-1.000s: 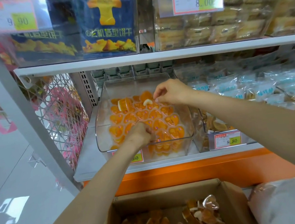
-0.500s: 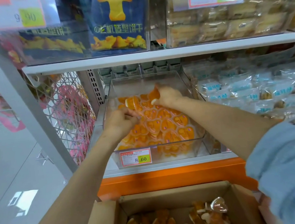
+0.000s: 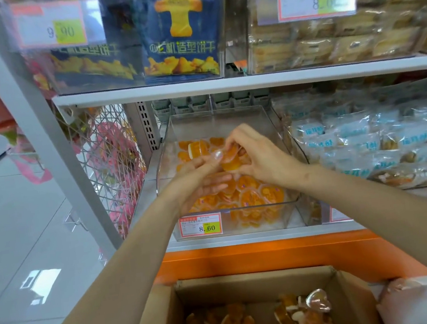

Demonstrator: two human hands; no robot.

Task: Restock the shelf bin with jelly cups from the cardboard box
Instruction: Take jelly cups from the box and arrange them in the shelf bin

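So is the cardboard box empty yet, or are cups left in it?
Not empty. The cardboard box is open at the top, and orange jelly cups lie across much of its bottom.

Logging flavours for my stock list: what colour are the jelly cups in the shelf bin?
Orange jelly cups, clearest in the head view.

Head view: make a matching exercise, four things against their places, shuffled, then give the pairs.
1. brown cardboard box
2. blue biscuit bag
3. white-and-yellow price tag marked 8.60
4. orange jelly cup

A. on the white upper shelf
B. on the front wall of the clear plastic shelf bin
C. pinched by the right hand over that bin
D. below the orange shelf base

Pairs: 1-D, 2-A, 3-B, 4-C
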